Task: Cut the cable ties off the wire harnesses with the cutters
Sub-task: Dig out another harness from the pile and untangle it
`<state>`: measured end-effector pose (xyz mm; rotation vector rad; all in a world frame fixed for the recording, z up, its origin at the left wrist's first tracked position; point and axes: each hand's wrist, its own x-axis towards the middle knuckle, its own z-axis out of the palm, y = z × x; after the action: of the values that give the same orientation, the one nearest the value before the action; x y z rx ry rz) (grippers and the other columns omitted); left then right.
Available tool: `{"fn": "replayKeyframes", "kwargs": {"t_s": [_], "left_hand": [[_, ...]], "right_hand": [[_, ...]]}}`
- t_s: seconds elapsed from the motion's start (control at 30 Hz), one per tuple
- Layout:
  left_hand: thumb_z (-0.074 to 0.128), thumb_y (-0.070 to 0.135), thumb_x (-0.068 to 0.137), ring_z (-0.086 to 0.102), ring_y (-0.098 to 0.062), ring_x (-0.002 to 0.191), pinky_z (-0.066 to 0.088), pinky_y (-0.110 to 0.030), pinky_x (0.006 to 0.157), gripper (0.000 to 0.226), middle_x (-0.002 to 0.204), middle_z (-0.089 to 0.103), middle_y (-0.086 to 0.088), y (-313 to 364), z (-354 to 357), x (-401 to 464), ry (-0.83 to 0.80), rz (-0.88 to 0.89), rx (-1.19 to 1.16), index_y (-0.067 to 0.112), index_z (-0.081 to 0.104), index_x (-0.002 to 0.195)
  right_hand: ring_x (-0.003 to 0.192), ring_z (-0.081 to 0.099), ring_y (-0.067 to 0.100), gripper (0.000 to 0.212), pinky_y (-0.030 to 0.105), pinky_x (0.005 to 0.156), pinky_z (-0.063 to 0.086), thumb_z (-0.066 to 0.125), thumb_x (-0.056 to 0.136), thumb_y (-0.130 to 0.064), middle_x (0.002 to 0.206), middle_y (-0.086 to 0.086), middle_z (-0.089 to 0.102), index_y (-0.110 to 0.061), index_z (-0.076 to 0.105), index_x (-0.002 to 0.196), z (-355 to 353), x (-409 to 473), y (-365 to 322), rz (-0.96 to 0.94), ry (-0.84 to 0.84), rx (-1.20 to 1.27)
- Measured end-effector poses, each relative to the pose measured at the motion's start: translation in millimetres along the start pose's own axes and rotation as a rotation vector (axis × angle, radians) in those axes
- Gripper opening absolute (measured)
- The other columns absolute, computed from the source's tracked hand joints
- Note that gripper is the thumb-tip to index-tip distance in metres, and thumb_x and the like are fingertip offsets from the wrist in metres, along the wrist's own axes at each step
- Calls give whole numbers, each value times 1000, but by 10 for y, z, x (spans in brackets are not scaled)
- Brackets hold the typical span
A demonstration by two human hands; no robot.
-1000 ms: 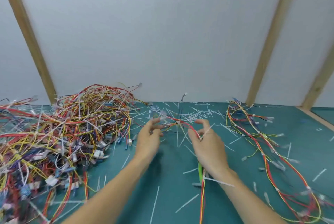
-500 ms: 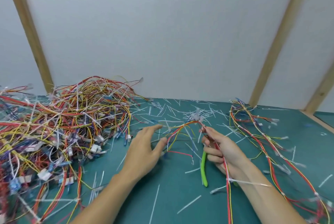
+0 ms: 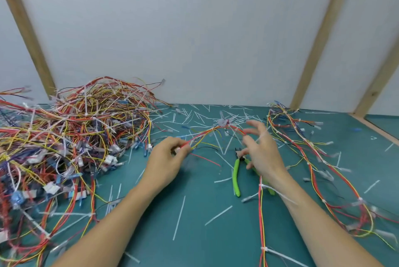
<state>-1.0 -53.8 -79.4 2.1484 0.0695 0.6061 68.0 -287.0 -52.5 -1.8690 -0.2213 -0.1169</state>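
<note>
Setting: a teal work mat (image 3: 194,234) against a white wall, littered with white cut tie ends (image 3: 179,217).
Left hand: the left hand (image 3: 166,163) pinches one end of a red-and-yellow wire harness (image 3: 207,135) by a small white connector, most likely to keep the wires taut.
Right hand: the right hand (image 3: 263,152), blurred, hovers with fingers spread loose just above the cutters, the harness arching between both hands; it grips nothing that I can see.
Cutters: green-handled cutters (image 3: 236,175) lie on the mat beneath the right hand, close for pickup.
Harness tail: it trails toward the viewer past the right wrist, with white cable ties (image 3: 266,187) on it.
Uncut heap: a large harness pile (image 3: 71,137) sits left.
Other strands: looser harnesses (image 3: 323,169) lie right, perhaps already sorted apart.
</note>
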Motion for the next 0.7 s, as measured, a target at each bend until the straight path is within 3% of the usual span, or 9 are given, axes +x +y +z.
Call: {"fn": "replayKeyframes", "kwargs": {"t_s": [0.1, 0.17, 0.23, 0.3, 0.37, 0.43, 0.5, 0.57, 0.7], "left_hand": [[63, 24, 98, 54, -10, 61, 44, -34, 66, 23, 63, 64, 4, -45, -28, 32, 52, -71, -98, 22, 70, 76], [63, 26, 99, 52, -8, 54, 43, -33, 61, 25, 56, 60, 9, -67, -36, 33, 88, -75, -93, 23, 71, 75], [63, 25, 98, 55, -7, 54, 41, -30, 59, 22, 53, 58, 15, -61, -22, 19, 123, -68, -84, 25, 73, 78], [64, 23, 97, 57, -8, 59, 42, -28, 59, 21, 57, 60, 15, -34, 11, -5, 117, -43, -80, 31, 73, 80], [65, 20, 96, 58, -5, 63, 42, -23, 60, 25, 66, 66, 16, 9, 53, -39, 78, 9, -58, 39, 71, 82], [66, 15, 96, 61, -1, 71, 44, -20, 65, 21, 75, 70, 19, 52, 92, -73, 28, 68, -27, 35, 73, 92], [68, 9, 93, 60, 9, 77, 43, -12, 72, 20, 86, 70, 24, 96, 116, -111, -9, 111, -8, 25, 74, 104], [69, 6, 91, 60, 12, 84, 44, -11, 80, 26, 95, 69, 25, 120, 118, -129, -33, 126, -22, 24, 73, 109], [70, 5, 90, 51, -2, 60, 41, -16, 60, 30, 76, 67, 14, 144, 104, -115, -49, 80, -155, 27, 69, 110]], "right_hand": [[89, 69, 11, 67, 41, 83, 50, 44, 78, -37, 138, -16, 55, -38, 37, 145, -80, -63, -48, -188, 137, -283], [128, 53, 17, 76, 44, 105, 42, 42, 76, -33, 149, -6, 49, -26, 37, 151, -130, -77, -91, -301, 269, -315], [145, 37, 23, 77, 45, 120, 31, 41, 74, -27, 153, 4, 44, -12, 40, 150, -163, -96, -169, -463, 356, -303], [148, 34, 17, 75, 34, 124, 25, 43, 76, -23, 154, -2, 42, -14, 40, 150, -111, -152, -242, -585, 220, -298], [146, 32, 2, 75, 16, 119, 24, 49, 81, -26, 156, -17, 36, -28, 32, 154, 54, -262, -267, -590, -101, -330], [147, 29, 0, 76, 17, 122, 17, 57, 88, -29, 159, -19, 32, -32, 27, 157, 274, -320, -149, -576, -296, -489], [148, 29, 7, 70, 20, 126, 6, 60, 94, -30, 158, -13, 37, -28, 30, 158, 409, -310, -8, -599, -298, -621], [144, 33, 9, 66, 25, 126, 12, 61, 96, -33, 153, -13, 43, -29, 35, 156, 410, -258, 39, -575, -253, -652], [137, 40, 3, 59, 27, 118, 26, 61, 93, -48, 145, -21, 50, -38, 44, 148, 384, -202, 144, -559, -222, -744]]}}
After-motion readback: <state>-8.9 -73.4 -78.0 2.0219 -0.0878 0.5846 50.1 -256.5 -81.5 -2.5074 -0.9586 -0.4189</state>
